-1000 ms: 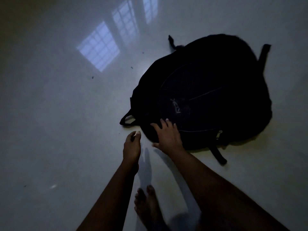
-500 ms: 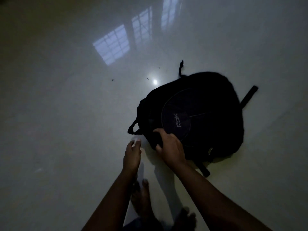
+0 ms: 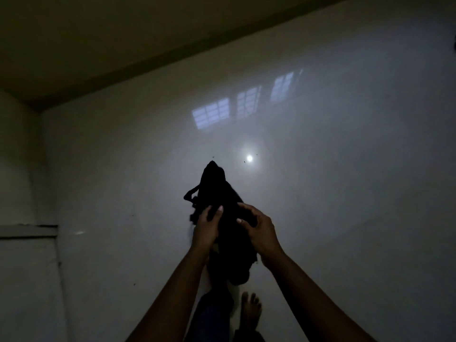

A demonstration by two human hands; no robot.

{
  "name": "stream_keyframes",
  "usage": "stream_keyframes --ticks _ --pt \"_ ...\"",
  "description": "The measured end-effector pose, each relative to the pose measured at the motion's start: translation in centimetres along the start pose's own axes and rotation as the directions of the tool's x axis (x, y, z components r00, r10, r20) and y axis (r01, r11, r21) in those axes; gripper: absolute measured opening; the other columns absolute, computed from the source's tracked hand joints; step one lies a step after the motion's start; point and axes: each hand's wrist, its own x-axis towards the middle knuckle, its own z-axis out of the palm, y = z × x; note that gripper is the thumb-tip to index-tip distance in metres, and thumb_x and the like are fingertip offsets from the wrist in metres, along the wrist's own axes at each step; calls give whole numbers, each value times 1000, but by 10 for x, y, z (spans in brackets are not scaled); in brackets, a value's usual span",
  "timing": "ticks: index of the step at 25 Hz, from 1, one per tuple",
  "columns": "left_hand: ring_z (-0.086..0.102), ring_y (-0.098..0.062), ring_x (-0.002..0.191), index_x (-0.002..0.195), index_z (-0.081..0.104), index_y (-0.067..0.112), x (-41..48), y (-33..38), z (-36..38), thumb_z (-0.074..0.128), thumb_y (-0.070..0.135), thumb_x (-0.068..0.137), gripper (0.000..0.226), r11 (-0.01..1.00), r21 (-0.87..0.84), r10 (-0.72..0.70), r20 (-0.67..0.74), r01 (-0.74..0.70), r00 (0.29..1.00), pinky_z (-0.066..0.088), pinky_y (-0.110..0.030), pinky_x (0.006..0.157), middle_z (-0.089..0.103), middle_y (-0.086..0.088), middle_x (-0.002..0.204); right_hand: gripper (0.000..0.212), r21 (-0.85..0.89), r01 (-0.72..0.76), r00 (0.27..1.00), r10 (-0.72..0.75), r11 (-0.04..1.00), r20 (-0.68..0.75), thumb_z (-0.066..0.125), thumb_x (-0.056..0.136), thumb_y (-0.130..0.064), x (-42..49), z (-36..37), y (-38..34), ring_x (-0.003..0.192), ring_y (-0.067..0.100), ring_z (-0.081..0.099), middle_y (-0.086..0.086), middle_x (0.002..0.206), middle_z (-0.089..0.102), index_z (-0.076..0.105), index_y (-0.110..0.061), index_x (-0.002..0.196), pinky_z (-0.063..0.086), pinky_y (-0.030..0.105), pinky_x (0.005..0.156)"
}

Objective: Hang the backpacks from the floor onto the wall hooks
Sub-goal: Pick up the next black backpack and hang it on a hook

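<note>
A black backpack (image 3: 217, 191) hangs in the air in front of me, lifted off the glossy white floor (image 3: 345, 193). My left hand (image 3: 206, 224) grips its left side, thumb on the fabric. My right hand (image 3: 257, 228) is closed on its right side. A strap loop sticks out at the backpack's left. The lower part of the bag sags between my forearms. No wall hooks are in view.
A dark wall (image 3: 98, 33) runs along the far edge of the floor, and a pale wall with a ledge (image 3: 27, 229) stands at the left. My bare foot (image 3: 250, 309) is on the floor below the bag. Window light reflects off the floor.
The backpack lay flat on the floor with my right hand touching it. Both hands now hold it raised off the floor, and my view has lifted toward the far wall.
</note>
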Motion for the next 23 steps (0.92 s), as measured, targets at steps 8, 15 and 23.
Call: stream_keyframes --ticks 8,15,23 --pt "58 -32 113 141 33 19 -121 22 -86 61 24 86 62 959 -252 39 -334 -129 942 50 -41 93 57 -14 126 40 -78 132 961 -109 988 253 60 87 -7 -83 43 -97 119 20 58 8 129 62 58 -18 125 45 40 106" --pt "61 -18 72 111 60 -5 -170 36 -145 62 15 86 32 871 -400 29 -537 -284 843 55 -24 67 64 -23 106 40 -165 265 914 -193 950 357 63 86 -12 -125 68 -142 119 20 58 8 129 62 59 -16 126 46 41 105" --pt "62 -27 99 110 61 3 -190 97 -168 54 23 91 29 884 -13 356 -629 -468 691 47 -31 81 66 -16 109 42 -126 333 892 -269 934 364 60 88 -9 -113 75 -203 119 20 58 7 130 61 55 -15 129 46 33 104"
